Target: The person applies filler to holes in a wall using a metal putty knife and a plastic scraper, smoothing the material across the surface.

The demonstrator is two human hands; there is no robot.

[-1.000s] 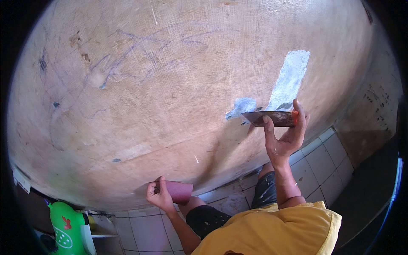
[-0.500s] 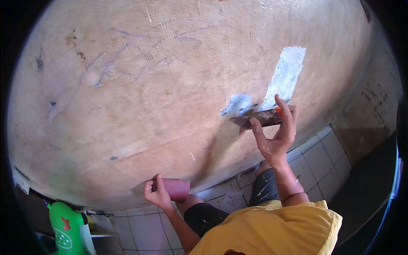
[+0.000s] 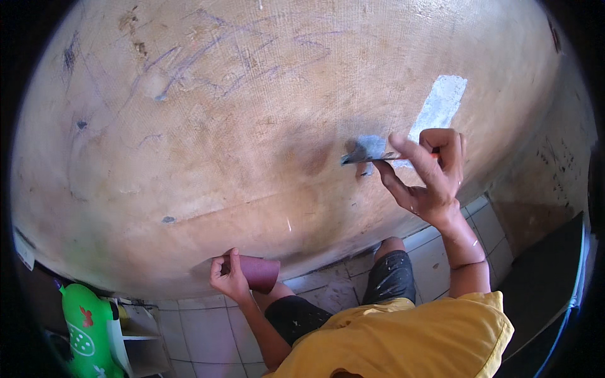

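Observation:
My right hand (image 3: 428, 176) grips a metal putty knife (image 3: 398, 158) with an orange handle, now seen nearly edge-on, its blade at the small irregular bare patch (image 3: 370, 146) on the beige wall (image 3: 246, 157). A longer pale rectangular patch (image 3: 441, 104) runs upward behind that hand. Low on the left, my left hand (image 3: 230, 277) holds a curled reddish-brown sheet of sandpaper (image 3: 258, 272) between thumb and fingers, near the lower part of the wall.
A white-tiled floor (image 3: 201, 331) runs below the wall around my legs. A green inflatable toy (image 3: 88, 331) and a small white shelf (image 3: 142, 340) stand at the lower left. A dark panel (image 3: 542, 290) with a blue edge stands at the right.
My right hand has tilted the putty knife from showing its broad face to nearly edge-on over the small patch, first moving left, then back right. My left hand still holds the sandpaper, slightly shifted.

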